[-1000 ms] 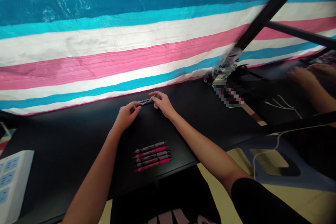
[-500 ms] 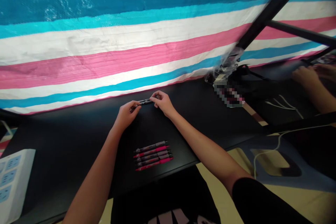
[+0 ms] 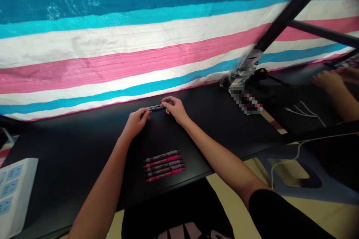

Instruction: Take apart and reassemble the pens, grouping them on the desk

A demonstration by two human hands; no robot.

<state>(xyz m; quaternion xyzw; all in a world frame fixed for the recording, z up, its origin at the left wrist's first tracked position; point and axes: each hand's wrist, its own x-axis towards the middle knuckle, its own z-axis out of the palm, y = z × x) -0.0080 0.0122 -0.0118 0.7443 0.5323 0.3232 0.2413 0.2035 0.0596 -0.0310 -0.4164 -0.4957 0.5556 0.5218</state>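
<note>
Near the back of the black table, my left hand [image 3: 137, 121] and my right hand [image 3: 176, 110] are closed at either end of what look like dark grey pens [image 3: 156, 108]. Fingers cover the ends, and I cannot tell exactly how many pens are there. Closer to me, a row of several pens lies side by side. Among them are a grey-gripped pen [image 3: 162, 155] at the far side, a red pen [image 3: 162, 161] beside it, and another red pen [image 3: 166, 174] nearest the front edge.
A white power strip [image 3: 19, 194] stands at the left on the black table [image 3: 75, 149]. Striped sheeting [image 3: 120, 52] hangs behind. On the right are a clear plastic bag [image 3: 246, 68], white cables [image 3: 304, 110], a black frame post [image 3: 283, 22] and another person's hand [image 3: 328, 81].
My left hand's fingers have shifted slightly on the dark pens, and a little more of them shows between my hands. The row of pens in front has stayed put.
</note>
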